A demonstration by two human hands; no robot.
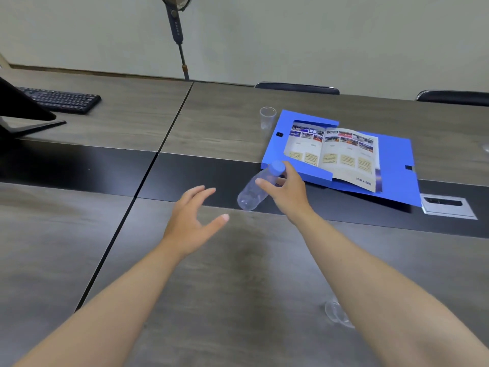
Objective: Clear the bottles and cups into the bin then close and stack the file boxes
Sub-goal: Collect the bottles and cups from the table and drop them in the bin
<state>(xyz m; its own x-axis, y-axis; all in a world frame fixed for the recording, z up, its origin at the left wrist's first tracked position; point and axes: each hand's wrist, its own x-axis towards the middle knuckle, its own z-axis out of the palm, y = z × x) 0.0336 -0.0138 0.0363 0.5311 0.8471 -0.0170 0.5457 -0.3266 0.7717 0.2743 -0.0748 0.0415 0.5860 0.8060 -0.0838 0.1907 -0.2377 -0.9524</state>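
Note:
A clear plastic bottle [251,193] with a blue cap is tilted above the table, and my right hand [287,190] grips it near the neck. My left hand [191,217] hovers open to the left of the bottle, fingers spread, touching nothing. An open blue file box [394,165] lies flat beyond my right hand with an open booklet [336,152] on it. A clear plastic cup [267,117] stands upright at the box's far left corner. Another clear cup [334,312] lies on its side near me, partly hidden by my right forearm.
A black keyboard [62,99] and a monitor stand [23,120] sit at the far left. A metal socket plate [448,206] is set in the table's dark centre strip. Two chair backs [296,88] and a fan pole [182,54] stand behind the table.

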